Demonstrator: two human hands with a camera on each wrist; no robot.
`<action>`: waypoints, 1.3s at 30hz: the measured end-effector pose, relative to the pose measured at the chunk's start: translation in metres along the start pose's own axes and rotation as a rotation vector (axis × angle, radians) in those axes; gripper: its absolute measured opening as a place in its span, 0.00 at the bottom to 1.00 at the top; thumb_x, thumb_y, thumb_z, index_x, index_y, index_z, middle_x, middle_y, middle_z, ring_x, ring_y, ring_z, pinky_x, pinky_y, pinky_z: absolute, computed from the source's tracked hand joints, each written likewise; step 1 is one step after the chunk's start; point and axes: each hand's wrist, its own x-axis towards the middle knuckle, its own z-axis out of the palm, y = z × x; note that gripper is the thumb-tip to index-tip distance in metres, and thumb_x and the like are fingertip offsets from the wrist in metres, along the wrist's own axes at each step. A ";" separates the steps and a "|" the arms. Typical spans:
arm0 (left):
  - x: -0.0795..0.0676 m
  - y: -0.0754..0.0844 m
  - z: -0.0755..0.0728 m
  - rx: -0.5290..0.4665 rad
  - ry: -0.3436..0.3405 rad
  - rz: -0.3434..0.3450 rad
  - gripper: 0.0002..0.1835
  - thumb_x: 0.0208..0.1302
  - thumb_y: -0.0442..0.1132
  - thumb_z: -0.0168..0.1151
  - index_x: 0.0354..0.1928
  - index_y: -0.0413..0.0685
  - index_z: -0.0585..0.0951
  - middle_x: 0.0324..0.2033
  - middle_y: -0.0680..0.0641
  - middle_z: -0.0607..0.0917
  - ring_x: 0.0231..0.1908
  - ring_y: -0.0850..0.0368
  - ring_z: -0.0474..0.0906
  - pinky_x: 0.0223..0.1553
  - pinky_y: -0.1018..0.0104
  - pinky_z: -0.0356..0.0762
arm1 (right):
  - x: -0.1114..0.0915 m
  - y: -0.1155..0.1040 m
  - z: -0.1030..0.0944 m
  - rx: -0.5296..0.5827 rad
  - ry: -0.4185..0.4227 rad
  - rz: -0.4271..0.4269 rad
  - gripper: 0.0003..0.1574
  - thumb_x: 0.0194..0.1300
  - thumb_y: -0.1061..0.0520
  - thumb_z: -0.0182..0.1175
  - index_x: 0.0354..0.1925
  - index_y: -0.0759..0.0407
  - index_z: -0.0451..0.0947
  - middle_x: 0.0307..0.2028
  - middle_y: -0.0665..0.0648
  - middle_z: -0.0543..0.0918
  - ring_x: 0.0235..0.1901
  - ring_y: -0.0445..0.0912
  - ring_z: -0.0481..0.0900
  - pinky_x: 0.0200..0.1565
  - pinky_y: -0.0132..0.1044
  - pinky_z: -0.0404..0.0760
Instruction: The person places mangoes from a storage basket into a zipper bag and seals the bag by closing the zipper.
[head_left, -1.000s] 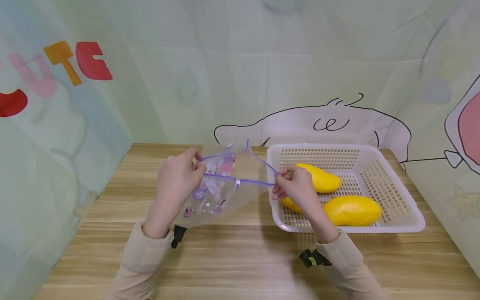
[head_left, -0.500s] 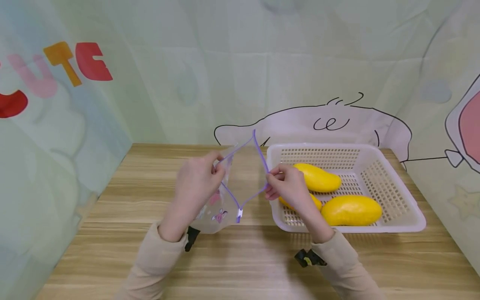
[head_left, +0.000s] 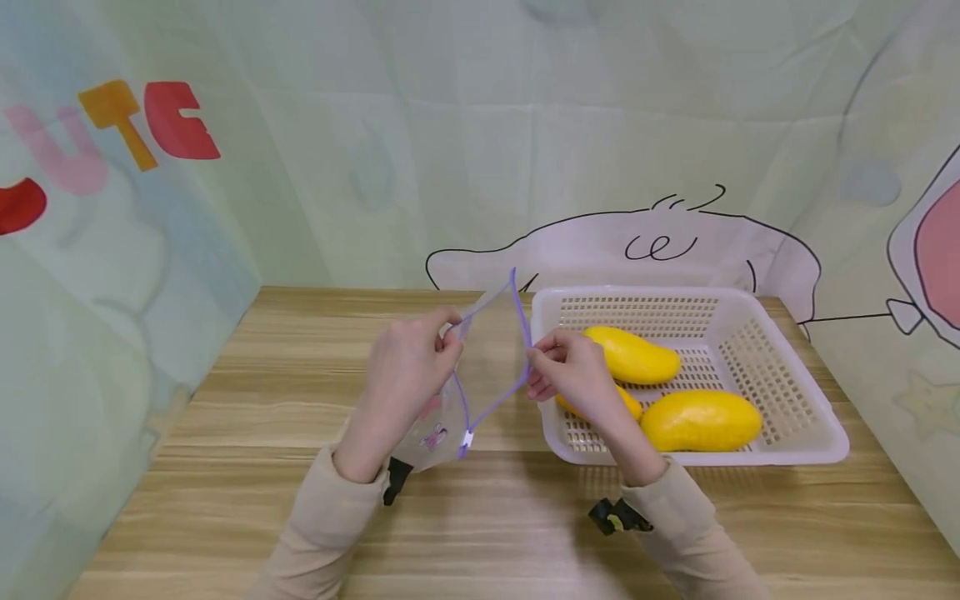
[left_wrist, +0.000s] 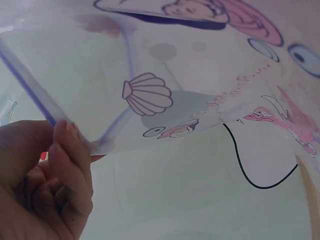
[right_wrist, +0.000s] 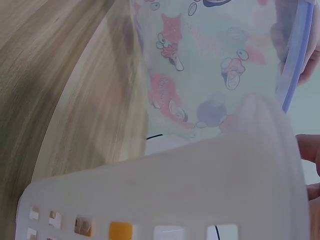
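A clear zip bag [head_left: 487,358] with cartoon prints and a purple zip strip hangs above the wooden table, its mouth pulled wide. My left hand [head_left: 408,371] pinches the near-left lip of the mouth; the left wrist view shows the fingers [left_wrist: 65,160] on the purple strip of the zip bag [left_wrist: 165,90]. My right hand [head_left: 566,379] pinches the opposite lip beside the basket's left wall. The white zip slider [head_left: 468,437] sits at the bag's lower corner. In the right wrist view the printed zip bag [right_wrist: 210,65] fills the top.
A white perforated plastic basket [head_left: 795,375] stands on the right half of the table with three yellow mangoes [head_left: 701,419] in it; its rim [right_wrist: 165,185] shows in the right wrist view. Printed fabric walls close in the back and both sides.
Both hands have moved closer together and slightly right, turning the bag so its mouth gapes into a diamond shape. The slider end has dropped toward the table.
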 end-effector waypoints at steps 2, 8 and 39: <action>0.000 -0.001 0.000 -0.023 -0.009 -0.015 0.12 0.55 0.29 0.56 0.38 0.41 0.85 0.15 0.50 0.82 0.10 0.66 0.60 0.11 0.75 0.54 | 0.000 0.000 0.000 -0.004 -0.003 0.000 0.11 0.67 0.59 0.57 0.40 0.68 0.75 0.28 0.69 0.85 0.19 0.48 0.84 0.27 0.43 0.87; 0.000 -0.004 0.000 -0.200 -0.120 -0.138 0.13 0.59 0.30 0.54 0.43 0.40 0.84 0.15 0.49 0.80 0.08 0.66 0.69 0.09 0.74 0.64 | -0.002 0.001 -0.002 -0.038 -0.001 -0.001 0.11 0.67 0.57 0.57 0.39 0.65 0.76 0.25 0.63 0.84 0.20 0.47 0.84 0.26 0.40 0.87; 0.002 -0.014 0.009 -0.355 -0.230 -0.312 0.13 0.62 0.33 0.55 0.46 0.42 0.82 0.16 0.48 0.81 0.11 0.62 0.75 0.11 0.72 0.70 | -0.010 0.015 -0.035 -0.560 -0.085 -0.120 0.10 0.62 0.55 0.62 0.41 0.57 0.80 0.39 0.54 0.85 0.38 0.46 0.81 0.43 0.40 0.83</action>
